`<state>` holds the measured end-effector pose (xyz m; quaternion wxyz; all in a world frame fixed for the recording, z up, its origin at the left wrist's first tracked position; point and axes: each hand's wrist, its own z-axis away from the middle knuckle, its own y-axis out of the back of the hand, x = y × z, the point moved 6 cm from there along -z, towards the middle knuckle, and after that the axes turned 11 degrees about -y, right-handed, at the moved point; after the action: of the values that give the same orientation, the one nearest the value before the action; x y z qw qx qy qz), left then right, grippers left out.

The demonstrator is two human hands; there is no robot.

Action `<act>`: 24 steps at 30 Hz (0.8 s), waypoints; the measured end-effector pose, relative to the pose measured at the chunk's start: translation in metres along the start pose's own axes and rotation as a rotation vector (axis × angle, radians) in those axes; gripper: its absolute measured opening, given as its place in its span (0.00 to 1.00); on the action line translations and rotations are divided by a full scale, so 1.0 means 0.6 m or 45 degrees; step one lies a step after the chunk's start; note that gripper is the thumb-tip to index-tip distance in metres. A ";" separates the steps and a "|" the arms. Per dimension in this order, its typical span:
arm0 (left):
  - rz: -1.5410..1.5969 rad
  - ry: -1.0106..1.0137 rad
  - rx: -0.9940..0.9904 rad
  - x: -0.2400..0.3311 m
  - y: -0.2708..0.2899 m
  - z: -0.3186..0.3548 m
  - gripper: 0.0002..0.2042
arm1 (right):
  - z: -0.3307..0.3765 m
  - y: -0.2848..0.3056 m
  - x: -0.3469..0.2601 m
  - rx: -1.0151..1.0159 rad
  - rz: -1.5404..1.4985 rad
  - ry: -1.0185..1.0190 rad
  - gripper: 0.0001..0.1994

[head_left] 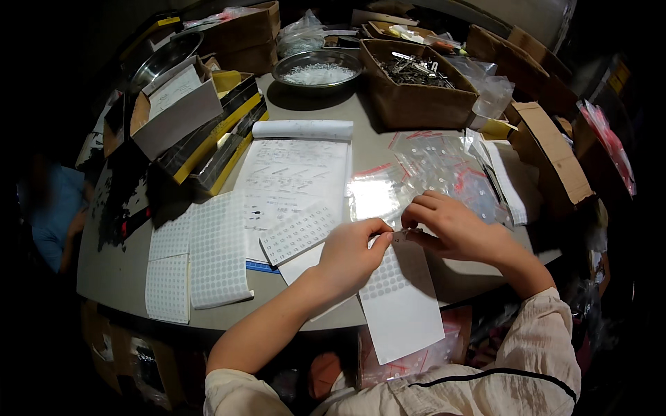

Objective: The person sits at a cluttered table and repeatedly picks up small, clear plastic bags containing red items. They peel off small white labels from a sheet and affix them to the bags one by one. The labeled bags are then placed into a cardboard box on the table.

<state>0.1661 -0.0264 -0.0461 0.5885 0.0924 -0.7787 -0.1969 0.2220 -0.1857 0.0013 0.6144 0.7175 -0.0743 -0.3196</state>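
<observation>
A grey tabletop (369, 149) spreads under everything, with a brown cardboard box (420, 104) of metal pieces beyond and to the right of the handwritten notepad (298, 166). A heap of clear, red-edged plastic bags (433, 163) lies to the notepad's right, and a steel bowl (312, 84) of clear bits stands beyond it. Nearer the person than the notepad, and to its right, is the sticker sheet (402, 319): a pale, smooth oblong hanging over the tabletop's near edge, its lower part plain white, its upper part shaded and dotted. The left hand (350, 253) has thumb and forefinger pinched together at the sheet's top edge; the right hand (447, 225) curls its fingers there too, though whether they grip cannot be told. Smallest are the round grey stickers (390, 275), in close, even rows below the hands.
</observation>
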 end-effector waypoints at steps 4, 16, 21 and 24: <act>-0.057 -0.077 0.048 -0.005 -0.003 0.000 0.11 | 0.010 -0.014 -0.024 0.206 0.283 0.120 0.15; -0.015 -0.053 0.051 -0.020 0.003 -0.009 0.13 | 0.051 -0.025 -0.053 0.314 0.530 0.765 0.08; 0.010 -0.029 0.060 -0.021 0.004 -0.005 0.13 | -0.073 0.011 0.049 0.197 0.068 0.130 0.05; 0.040 -0.053 0.058 -0.011 0.002 -0.007 0.13 | -0.127 0.002 0.123 0.085 0.069 -0.043 0.07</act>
<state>0.1722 -0.0239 -0.0506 0.5730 0.0895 -0.7964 -0.1717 0.3223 -0.1593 -0.0215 0.5973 0.7299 -0.1145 -0.3122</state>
